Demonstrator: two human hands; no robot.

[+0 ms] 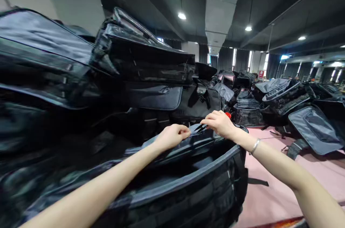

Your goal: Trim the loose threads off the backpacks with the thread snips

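A dark backpack with grey edging lies unzipped in front of me, its main compartment gaping. My left hand is closed, thumb and fingers pinching the grey edge of the bag's inner panel. Just to the right, my right hand pinches a small black strip at the same edge. A silver bracelet circles my right wrist. Something small and red shows behind my right hand; what it is cannot be made out.
Dark backpacks are piled high on the left, close behind the hands. More bags lie at the right and back on a pink tabletop. A grey-panelled bag lies at the right. A black strap sticks out beside the open bag.
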